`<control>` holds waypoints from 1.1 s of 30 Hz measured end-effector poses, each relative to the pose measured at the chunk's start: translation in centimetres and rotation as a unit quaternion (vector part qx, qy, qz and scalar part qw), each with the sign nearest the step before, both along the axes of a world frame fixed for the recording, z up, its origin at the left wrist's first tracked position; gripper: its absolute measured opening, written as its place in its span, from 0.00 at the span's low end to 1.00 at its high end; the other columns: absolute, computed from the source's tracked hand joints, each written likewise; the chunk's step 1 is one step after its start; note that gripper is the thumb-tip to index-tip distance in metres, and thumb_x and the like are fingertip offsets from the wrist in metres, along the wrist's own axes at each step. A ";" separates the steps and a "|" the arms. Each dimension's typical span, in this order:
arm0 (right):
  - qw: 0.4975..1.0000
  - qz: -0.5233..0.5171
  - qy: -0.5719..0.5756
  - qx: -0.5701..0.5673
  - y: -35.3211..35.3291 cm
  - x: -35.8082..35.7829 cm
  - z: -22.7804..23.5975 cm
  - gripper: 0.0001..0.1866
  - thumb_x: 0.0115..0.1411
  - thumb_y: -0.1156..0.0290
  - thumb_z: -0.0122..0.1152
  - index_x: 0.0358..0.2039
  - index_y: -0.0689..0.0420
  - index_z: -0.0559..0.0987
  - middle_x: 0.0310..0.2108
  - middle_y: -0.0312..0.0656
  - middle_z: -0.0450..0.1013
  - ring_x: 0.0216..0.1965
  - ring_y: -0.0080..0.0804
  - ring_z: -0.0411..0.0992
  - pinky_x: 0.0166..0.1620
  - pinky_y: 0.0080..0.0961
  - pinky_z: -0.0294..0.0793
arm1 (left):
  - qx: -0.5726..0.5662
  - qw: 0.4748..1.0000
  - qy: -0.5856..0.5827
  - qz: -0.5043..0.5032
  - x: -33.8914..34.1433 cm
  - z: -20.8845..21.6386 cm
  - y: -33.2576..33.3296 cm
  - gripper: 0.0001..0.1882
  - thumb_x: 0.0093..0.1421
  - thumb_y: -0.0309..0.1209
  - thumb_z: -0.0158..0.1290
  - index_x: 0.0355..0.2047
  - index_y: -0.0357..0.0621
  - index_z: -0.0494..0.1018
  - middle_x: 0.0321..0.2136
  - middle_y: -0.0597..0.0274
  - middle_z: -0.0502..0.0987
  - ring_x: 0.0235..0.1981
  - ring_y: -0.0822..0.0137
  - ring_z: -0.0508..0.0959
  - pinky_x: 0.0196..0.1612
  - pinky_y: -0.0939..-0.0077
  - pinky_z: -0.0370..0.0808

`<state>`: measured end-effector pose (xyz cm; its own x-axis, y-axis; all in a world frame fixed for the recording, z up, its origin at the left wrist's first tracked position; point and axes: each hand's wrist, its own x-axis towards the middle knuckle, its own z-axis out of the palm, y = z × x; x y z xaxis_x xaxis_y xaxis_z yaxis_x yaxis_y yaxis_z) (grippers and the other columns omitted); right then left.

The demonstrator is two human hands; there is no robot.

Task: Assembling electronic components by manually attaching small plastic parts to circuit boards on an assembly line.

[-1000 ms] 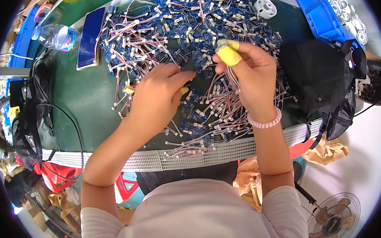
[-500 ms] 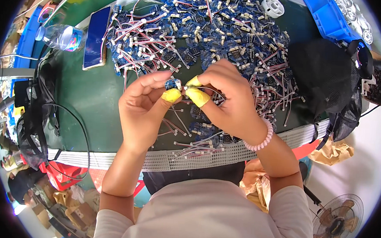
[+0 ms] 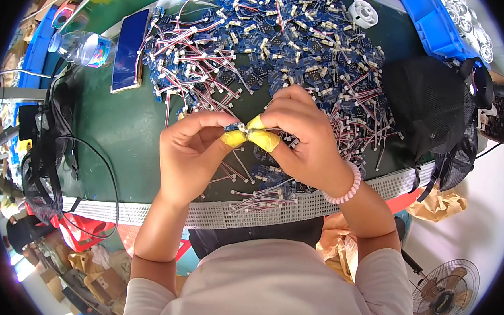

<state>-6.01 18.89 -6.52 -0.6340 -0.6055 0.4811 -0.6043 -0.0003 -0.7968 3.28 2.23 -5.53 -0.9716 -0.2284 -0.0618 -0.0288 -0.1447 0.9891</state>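
My left hand [image 3: 191, 151] is closed, pinching a small blue circuit board [image 3: 234, 127] with a white socket between thumb and forefinger. My right hand [image 3: 307, 140] is closed too, its thumb and forefinger gripping the end of a thin wire cable [image 3: 288, 136] right against the board's socket. Whether the plug sits inside the socket is hidden by the fingertips. Yellow tape wraps my left thumb, right thumb and right forefinger. Beyond my hands spreads a heap of blue circuit boards [image 3: 303, 52], with white-ended red, white and dark cables [image 3: 197, 69] tangled at its left.
A phone [image 3: 129, 51] and a clear plastic bottle [image 3: 86, 49] lie to the left on the green table [image 3: 116, 144]. At right sit a black mesh bag [image 3: 429, 98] and a blue bin [image 3: 433, 24]. Several loose cables [image 3: 264, 201] rest at the table's near edge.
The small gap between board and cable end has closed; they now meet. Both hands have shifted slightly downward, and my left hand has also moved a little right.
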 end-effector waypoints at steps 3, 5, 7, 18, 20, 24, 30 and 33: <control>0.999 0.030 -0.007 0.011 0.6 0.1 -0.3 0.07 0.43 0.77 0.66 0.26 0.59 0.78 0.24 0.38 0.72 0.31 0.37 0.66 0.37 0.28 0.65 | -0.014 0.999 0.010 -0.047 0.4 0.4 -0.3 0.10 0.51 0.10 0.53 0.34 0.31 0.75 0.33 0.57 0.75 0.34 0.69 0.77 0.39 0.80 0.75; 0.996 0.070 -0.047 0.001 0.9 0.2 -0.2 0.07 0.43 0.77 0.67 0.26 0.59 0.80 0.22 0.36 0.73 0.32 0.35 0.66 0.37 0.28 0.65 | -0.039 0.997 0.021 -0.066 0.8 0.6 -0.5 0.10 0.50 0.11 0.55 0.33 0.32 0.76 0.32 0.57 0.75 0.34 0.69 0.77 0.38 0.79 0.75; 0.988 0.109 -0.102 -0.025 1.1 0.1 -0.2 0.07 0.43 0.77 0.67 0.26 0.59 0.80 0.22 0.36 0.73 0.32 0.34 0.66 0.37 0.28 0.65 | -0.014 0.995 0.040 -0.092 1.0 1.0 -0.5 0.10 0.48 0.11 0.55 0.32 0.32 0.76 0.30 0.57 0.76 0.31 0.70 0.77 0.35 0.80 0.75; 0.961 0.148 -0.228 -0.043 0.2 -0.5 0.0 0.07 0.42 0.76 0.69 0.25 0.59 0.80 0.23 0.34 0.73 0.33 0.33 0.66 0.38 0.28 0.66 | -0.059 0.993 0.046 -0.088 0.5 1.8 -1.0 0.12 0.45 0.11 0.57 0.31 0.35 0.77 0.26 0.59 0.75 0.28 0.72 0.75 0.30 0.82 0.72; 0.972 0.142 -0.184 -0.031 0.6 0.1 1.1 0.08 0.42 0.75 0.70 0.24 0.58 0.80 0.24 0.35 0.73 0.34 0.34 0.67 0.39 0.30 0.66 | -0.092 0.990 0.055 -0.088 1.3 2.9 -0.6 0.13 0.45 0.10 0.57 0.31 0.36 0.78 0.25 0.60 0.75 0.27 0.73 0.75 0.30 0.82 0.71; 0.998 -0.026 -0.031 0.056 0.7 -0.7 1.4 0.13 0.40 0.68 0.72 0.29 0.56 0.82 0.27 0.37 0.76 0.36 0.32 0.69 0.40 0.29 0.65 | -0.162 0.981 0.028 -0.099 -1.2 3.0 -3.4 0.12 0.49 0.13 0.55 0.34 0.37 0.77 0.31 0.61 0.76 0.32 0.73 0.76 0.33 0.83 0.74; 0.917 -0.218 0.160 0.293 2.8 -1.5 0.2 0.08 0.41 0.73 0.65 0.25 0.57 0.79 0.25 0.36 0.70 0.34 0.36 0.64 0.39 0.34 0.61 | -0.660 0.741 0.091 0.081 -5.9 4.6 -6.6 0.22 0.43 0.18 0.58 0.42 0.39 0.73 0.41 0.54 0.73 0.45 0.56 0.71 0.47 0.65 0.70; 0.923 -0.204 0.169 0.279 2.0 -1.5 0.4 0.05 0.41 0.79 0.60 0.23 0.57 0.77 0.25 0.38 0.69 0.35 0.38 0.64 0.40 0.35 0.61 | -0.614 0.764 0.198 -0.001 -6.6 3.3 -2.3 0.20 0.43 0.22 0.56 0.41 0.38 0.72 0.38 0.52 0.71 0.44 0.53 0.69 0.47 0.62 0.68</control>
<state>-7.50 20.93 -6.07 -0.7345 -0.5628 0.3791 -0.6779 0.6352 -0.3702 -3.35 -0.10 -2.24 -0.8594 0.1239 0.4961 0.3086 0.8993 0.3100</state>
